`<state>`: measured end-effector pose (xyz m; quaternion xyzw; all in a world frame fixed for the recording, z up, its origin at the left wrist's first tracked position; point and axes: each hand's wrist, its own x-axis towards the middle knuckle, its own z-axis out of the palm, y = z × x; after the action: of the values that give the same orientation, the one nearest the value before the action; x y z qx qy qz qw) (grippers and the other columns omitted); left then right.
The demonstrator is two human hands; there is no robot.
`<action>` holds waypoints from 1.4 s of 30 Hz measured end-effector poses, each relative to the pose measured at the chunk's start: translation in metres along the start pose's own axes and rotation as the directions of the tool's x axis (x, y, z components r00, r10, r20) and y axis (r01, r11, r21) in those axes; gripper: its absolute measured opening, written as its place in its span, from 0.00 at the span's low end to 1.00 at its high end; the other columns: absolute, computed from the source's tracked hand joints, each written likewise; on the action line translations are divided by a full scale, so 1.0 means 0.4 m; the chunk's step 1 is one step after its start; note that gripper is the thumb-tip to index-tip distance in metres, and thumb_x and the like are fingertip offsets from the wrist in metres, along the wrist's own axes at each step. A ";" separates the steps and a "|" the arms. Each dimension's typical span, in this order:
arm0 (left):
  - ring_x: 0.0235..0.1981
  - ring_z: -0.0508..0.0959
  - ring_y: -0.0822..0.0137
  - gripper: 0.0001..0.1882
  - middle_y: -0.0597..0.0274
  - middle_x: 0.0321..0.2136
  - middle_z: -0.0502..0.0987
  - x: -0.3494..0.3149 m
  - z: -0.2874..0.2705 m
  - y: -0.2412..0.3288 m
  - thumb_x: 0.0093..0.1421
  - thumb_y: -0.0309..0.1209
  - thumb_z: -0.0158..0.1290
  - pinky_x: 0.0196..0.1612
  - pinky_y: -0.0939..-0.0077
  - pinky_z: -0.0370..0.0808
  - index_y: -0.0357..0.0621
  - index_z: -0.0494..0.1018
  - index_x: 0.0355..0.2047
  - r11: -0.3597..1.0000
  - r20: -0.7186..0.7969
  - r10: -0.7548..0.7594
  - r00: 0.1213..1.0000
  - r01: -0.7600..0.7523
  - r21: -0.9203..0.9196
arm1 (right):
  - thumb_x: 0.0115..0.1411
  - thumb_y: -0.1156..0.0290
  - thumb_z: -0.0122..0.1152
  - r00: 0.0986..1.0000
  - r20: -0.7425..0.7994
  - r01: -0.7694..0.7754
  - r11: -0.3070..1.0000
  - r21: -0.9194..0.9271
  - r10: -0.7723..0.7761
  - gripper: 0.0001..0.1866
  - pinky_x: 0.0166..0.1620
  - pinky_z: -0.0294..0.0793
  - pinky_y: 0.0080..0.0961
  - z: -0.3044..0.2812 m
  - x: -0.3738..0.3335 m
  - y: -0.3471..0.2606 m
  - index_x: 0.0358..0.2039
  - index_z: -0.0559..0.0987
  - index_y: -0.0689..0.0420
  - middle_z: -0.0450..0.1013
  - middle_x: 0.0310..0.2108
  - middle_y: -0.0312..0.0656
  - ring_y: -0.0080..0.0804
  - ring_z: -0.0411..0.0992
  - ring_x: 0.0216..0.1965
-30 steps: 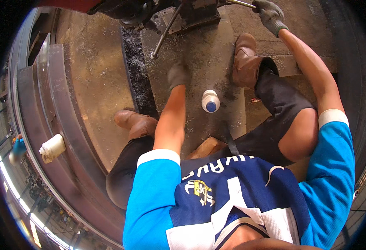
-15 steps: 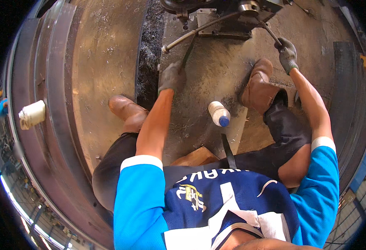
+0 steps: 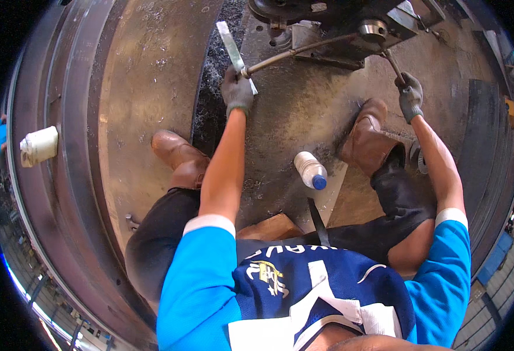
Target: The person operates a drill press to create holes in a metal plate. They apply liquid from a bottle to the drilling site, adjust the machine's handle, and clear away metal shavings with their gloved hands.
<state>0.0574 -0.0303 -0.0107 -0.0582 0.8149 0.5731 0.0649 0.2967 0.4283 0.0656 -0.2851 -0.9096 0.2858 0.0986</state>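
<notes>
My left hand (image 3: 237,93), in a grey work glove, is closed on a flat metal strip (image 3: 230,44) whose bright face catches the light. The strip's far end points up and to the left, over dark metal shavings. Close by the left hand is the knobbed end of a long lever (image 3: 286,54); whether they touch I cannot tell. That lever runs to a round metal hub (image 3: 372,30) on a dark machine (image 3: 333,55). My right hand (image 3: 409,97), gloved too, is wrapped round a shorter lever (image 3: 392,63) below the same hub.
Between my booted feet a clear bottle (image 3: 311,170) with a blue cap lies on the metal surface. A whitish plastic container (image 3: 39,146) sits on the long steel beams (image 3: 78,117) at left. Shavings (image 3: 213,82) fill a dark gap. A wooden block (image 3: 274,227) is near my lap.
The metal strip in my left hand has swung from leaning right, looking dark, to leaning left with its bright face showing. My right hand stays on the shorter lever. The whole view has shifted slightly.
</notes>
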 end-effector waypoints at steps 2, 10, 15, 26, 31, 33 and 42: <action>0.34 0.83 0.51 0.12 0.45 0.32 0.82 -0.067 -0.018 -0.005 0.65 0.37 0.58 0.38 0.59 0.76 0.43 0.78 0.42 0.998 0.111 -0.054 0.992 0.053 0.016 | 0.60 0.70 0.54 0.998 -0.065 0.009 1.000 -0.021 -0.010 0.10 0.40 0.71 0.27 0.016 -0.004 0.007 0.37 0.81 0.59 0.76 0.30 0.39 0.28 0.72 0.35; 0.40 0.80 0.54 0.18 0.46 0.38 0.81 -0.135 -0.017 0.022 0.63 0.42 0.57 0.46 0.59 0.76 0.44 0.79 0.47 0.941 0.268 -0.057 0.962 -0.038 0.335 | 0.60 0.72 0.48 0.998 -0.055 0.030 0.998 -0.053 -0.033 0.12 0.40 0.72 0.28 0.019 -0.005 -0.028 0.35 0.80 0.62 0.76 0.28 0.37 0.27 0.72 0.35; 0.48 0.81 0.40 0.20 0.40 0.42 0.82 -0.150 0.012 0.033 0.63 0.42 0.56 0.50 0.52 0.76 0.44 0.78 0.50 0.939 0.296 -0.092 0.951 -0.016 0.343 | 0.60 0.72 0.48 0.998 -0.061 0.012 0.993 -0.119 -0.019 0.17 0.44 0.75 0.28 0.010 -0.010 -0.046 0.43 0.83 0.63 0.81 0.33 0.42 0.31 0.77 0.39; 0.50 0.80 0.37 0.22 0.37 0.46 0.81 -0.150 0.045 0.052 0.63 0.40 0.54 0.51 0.50 0.75 0.47 0.77 0.55 0.969 0.260 -0.044 0.965 -0.021 0.244 | 0.62 0.71 0.46 1.000 -0.023 0.003 0.987 -0.161 -0.006 0.19 0.43 0.74 0.26 0.025 -0.002 -0.025 0.45 0.83 0.63 0.81 0.33 0.38 0.29 0.76 0.37; 0.48 0.81 0.38 0.20 0.40 0.42 0.82 -0.152 0.048 0.069 0.64 0.37 0.53 0.50 0.50 0.75 0.46 0.77 0.55 0.958 0.258 -0.033 0.965 -0.043 0.283 | 0.63 0.71 0.47 0.998 -0.054 0.019 0.997 -0.072 -0.023 0.18 0.40 0.73 0.25 0.025 -0.012 -0.031 0.45 0.83 0.62 0.80 0.32 0.36 0.28 0.75 0.35; 0.45 0.82 0.39 0.17 0.40 0.40 0.82 -0.152 0.050 0.074 0.64 0.36 0.53 0.49 0.49 0.75 0.44 0.78 0.50 0.993 0.197 -0.047 0.979 0.024 0.119 | 0.63 0.72 0.47 0.998 -0.052 -0.035 0.999 0.000 0.035 0.18 0.39 0.73 0.25 0.023 -0.014 -0.037 0.46 0.83 0.61 0.80 0.31 0.35 0.27 0.74 0.34; 0.49 0.80 0.37 0.18 0.36 0.43 0.81 -0.141 0.061 0.054 0.62 0.37 0.54 0.51 0.48 0.75 0.43 0.76 0.49 0.943 0.303 -0.044 0.952 -0.061 0.329 | 0.60 0.72 0.50 0.990 -0.123 0.052 0.986 -0.156 -0.071 0.13 0.38 0.72 0.27 0.031 -0.011 -0.028 0.37 0.82 0.60 0.75 0.26 0.38 0.27 0.71 0.31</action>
<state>0.1104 0.0013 0.0110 0.0469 0.8804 0.4289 0.1967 0.2908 0.4126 0.0618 -0.2813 -0.9289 0.1934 0.1436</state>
